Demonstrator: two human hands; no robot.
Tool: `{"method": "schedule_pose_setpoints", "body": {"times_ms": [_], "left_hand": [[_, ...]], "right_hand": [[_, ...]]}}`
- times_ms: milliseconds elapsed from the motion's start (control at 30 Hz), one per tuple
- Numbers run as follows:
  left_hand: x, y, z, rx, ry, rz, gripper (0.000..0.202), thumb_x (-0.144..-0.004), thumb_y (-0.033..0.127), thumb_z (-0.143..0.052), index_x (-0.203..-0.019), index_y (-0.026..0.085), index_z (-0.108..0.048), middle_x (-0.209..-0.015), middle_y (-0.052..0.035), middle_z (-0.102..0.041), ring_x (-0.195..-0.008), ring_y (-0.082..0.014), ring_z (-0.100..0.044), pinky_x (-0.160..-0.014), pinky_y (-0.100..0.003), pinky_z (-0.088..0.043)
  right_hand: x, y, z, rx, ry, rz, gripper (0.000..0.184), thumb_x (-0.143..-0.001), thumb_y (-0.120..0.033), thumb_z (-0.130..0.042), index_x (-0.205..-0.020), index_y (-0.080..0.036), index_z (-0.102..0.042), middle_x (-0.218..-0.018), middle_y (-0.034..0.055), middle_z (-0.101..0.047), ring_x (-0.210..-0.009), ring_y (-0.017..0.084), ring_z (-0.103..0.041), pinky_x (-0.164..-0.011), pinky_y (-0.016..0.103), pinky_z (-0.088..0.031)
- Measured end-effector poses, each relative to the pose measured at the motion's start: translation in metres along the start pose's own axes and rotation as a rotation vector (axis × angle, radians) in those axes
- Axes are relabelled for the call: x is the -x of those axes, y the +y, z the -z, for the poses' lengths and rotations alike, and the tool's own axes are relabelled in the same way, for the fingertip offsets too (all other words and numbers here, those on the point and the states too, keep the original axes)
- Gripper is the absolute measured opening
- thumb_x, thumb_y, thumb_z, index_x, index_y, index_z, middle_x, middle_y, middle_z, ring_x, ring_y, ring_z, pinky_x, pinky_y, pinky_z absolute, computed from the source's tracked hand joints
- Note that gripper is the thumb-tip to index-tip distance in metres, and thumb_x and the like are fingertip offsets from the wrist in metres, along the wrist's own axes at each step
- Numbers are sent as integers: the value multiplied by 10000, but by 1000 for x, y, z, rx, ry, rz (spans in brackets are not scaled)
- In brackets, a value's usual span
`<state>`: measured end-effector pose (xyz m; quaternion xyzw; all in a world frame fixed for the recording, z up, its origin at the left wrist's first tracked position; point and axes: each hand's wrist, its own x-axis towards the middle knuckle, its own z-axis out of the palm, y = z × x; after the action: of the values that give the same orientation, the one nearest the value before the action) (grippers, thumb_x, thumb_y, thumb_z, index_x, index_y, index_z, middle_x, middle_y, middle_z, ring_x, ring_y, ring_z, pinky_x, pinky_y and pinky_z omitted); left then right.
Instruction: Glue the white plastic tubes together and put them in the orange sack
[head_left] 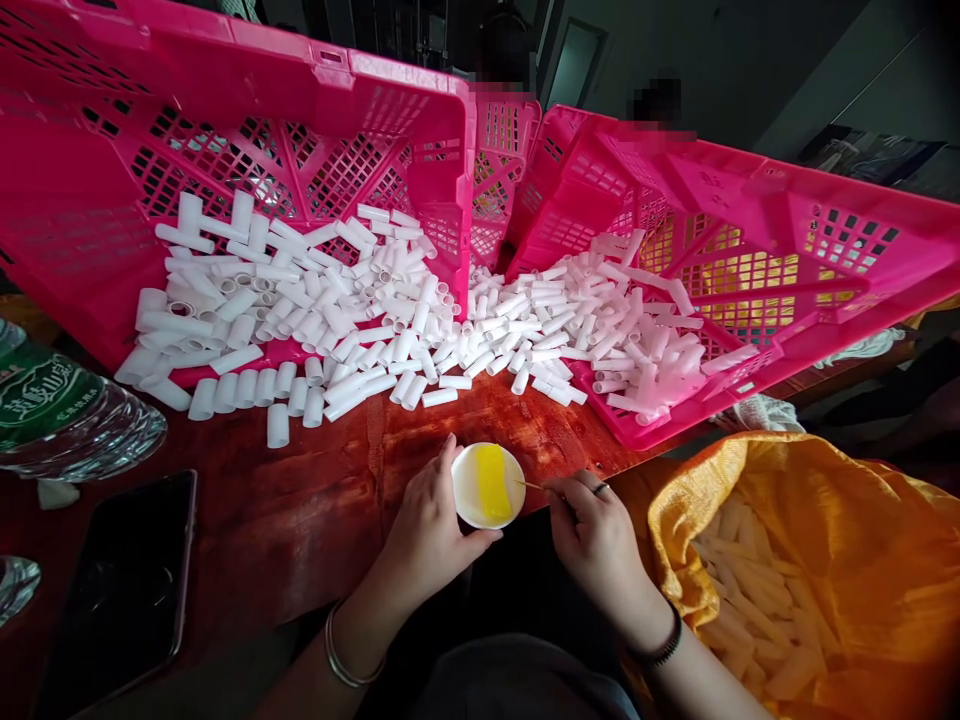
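Our hands are apart at the lower centre of the frame. Our left hand (427, 530) curls around a small white cup (465, 485), its mouth tilted up towards us, probably to keep the flat yellow piece (493, 485) inside in sight. Our right hand (596, 525) pinches a thin stick (534, 486), its tip over the cup's right side, a grip that seems suited to fine control. Across the middle, pink crates (450, 115) face us, letting white plastic tubes (330, 310) spill onto the red table (300, 510), likely for easy reach.
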<state>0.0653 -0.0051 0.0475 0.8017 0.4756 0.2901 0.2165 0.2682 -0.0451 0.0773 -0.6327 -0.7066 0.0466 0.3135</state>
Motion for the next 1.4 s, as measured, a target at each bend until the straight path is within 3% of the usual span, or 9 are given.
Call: {"method": "schedule_pose_setpoints", "body": {"times_ms": [233, 433, 733, 867, 1067, 1133, 1200, 1300, 1400], "left_hand": [[2, -3, -4, -21, 79, -11, 1219, -624, 339, -840, -1501, 196, -6, -1386, -211, -485, -1270, -381, -482, -1024, -544, -411], [3, -3, -4, -44, 81, -5, 1237, -610, 349, -849, -1503, 206, -5, -1390, -217, -477, -1262, -393, -487, -1015, -558, -409], [5, -2, -3, -64, 71, 19, 1234, -606, 363, -850, -1496, 192, -13, -1403, -227, -464, -1268, -401, -471, -1014, -562, -401], [3, -3, -3, -70, 66, 27, 1224, -609, 369, -845, -1494, 179, -21, -1390, -229, -468, -1261, -400, -474, -1008, -556, -405], [5, 0, -11, -79, -2, 42, 1258, -608, 494, -827, -1491, 167, 8, -1420, -253, -425, -1298, -422, -432, -1029, -587, -371], [8, -3, 1, -97, -33, 25, 1300, -577, 606, -801, -1492, 149, 2, -1474, -280, -340, -1347, -454, -353, -1034, -603, -359], [8, -14, 27, -146, 33, 54, 1143, -682, 654, -693, -1487, 124, -78, -1499, -281, -296, -1374, -444, -313, -1038, -576, -371], [-2, -52, 88, -326, 341, 290, 579, -906, 449, -456, -1351, 88, -371, -1326, -244, -510, -1258, -367, -487, -1009, -495, -420], [-26, -98, 139, -503, 321, 538, 401, -855, 314, -466, -1190, 95, -486, -1148, -214, -616, -1110, -367, -582, -935, -475, -463]], "right_hand": [[-7, -7, -5, -137, -129, -19, 206, -872, -133, -461, -809, -177, -652, -739, 63, -638, -682, 189, -609, -652, 291, -484], [-42, 1, -1, -23, -27, -25, 196, -857, -148, -478, -784, -168, -659, -743, 73, -639, -684, 199, -600, -639, 299, -460], [-58, -4, -14, -58, -236, -16, 218, -837, -68, -487, -759, -158, -669, -740, 60, -637, -683, 175, -600, -653, 268, -457], [-66, -13, 3, 22, -168, 86, 220, -860, -106, -468, -786, -159, -669, -753, 68, -611, -688, 183, -574, -646, 282, -437], [-81, -52, -3, 304, -460, 352, 195, -774, -42, -514, -714, -143, -670, -717, 87, -617, -628, 189, -554, -606, 305, -399], [-86, -54, -1, 303, -534, 380, 163, -779, -63, -545, -751, -142, -685, -741, 93, -645, -642, 197, -583, -607, 301, -409], [-95, -42, 11, 209, -514, 345, 148, -838, -139, -551, -871, -155, -694, -820, 92, -677, -690, 196, -619, -632, 286, -434], [-119, 0, 36, 218, -294, 107, 230, -928, -246, -467, -1001, -161, -668, -860, 96, -704, -719, 197, -642, -643, 279, -444], [-143, 43, 47, 453, -229, -163, 267, -921, -178, -422, -909, -124, -684, -795, 134, -709, -709, 216, -645, -609, 286, -410]]}}
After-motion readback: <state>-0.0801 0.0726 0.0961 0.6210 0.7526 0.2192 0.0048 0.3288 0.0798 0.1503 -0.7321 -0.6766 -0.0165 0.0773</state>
